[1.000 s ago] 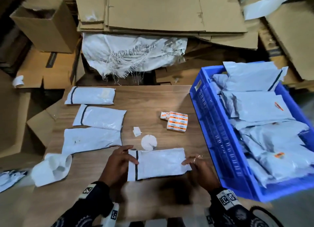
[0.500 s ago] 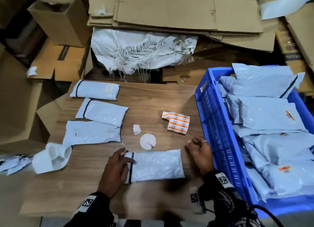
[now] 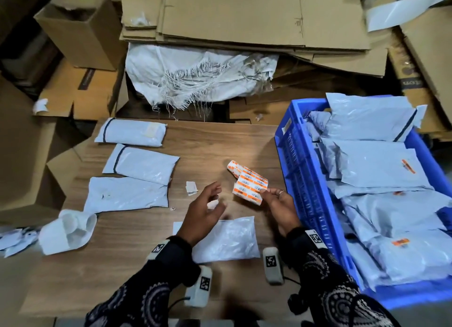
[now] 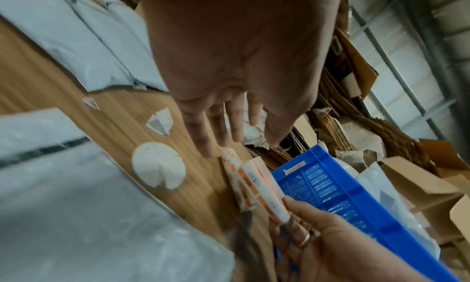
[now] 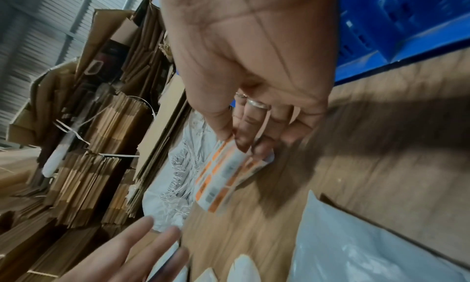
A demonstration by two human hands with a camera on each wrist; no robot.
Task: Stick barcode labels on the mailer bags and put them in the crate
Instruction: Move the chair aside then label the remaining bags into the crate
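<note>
Where half a second ago the label strip lay on the wooden tabletop, the right hand now holds it lifted at centre frame, fingers pinching its near edge. The left hand has left the mailer bag and hovers above it, fingers spread. The strip is curled glossy paper printed with orange-and-white barcodes. The bag, crinkly grey plastic, lies flat at lower centre beside the blue slatted crate.
</note>
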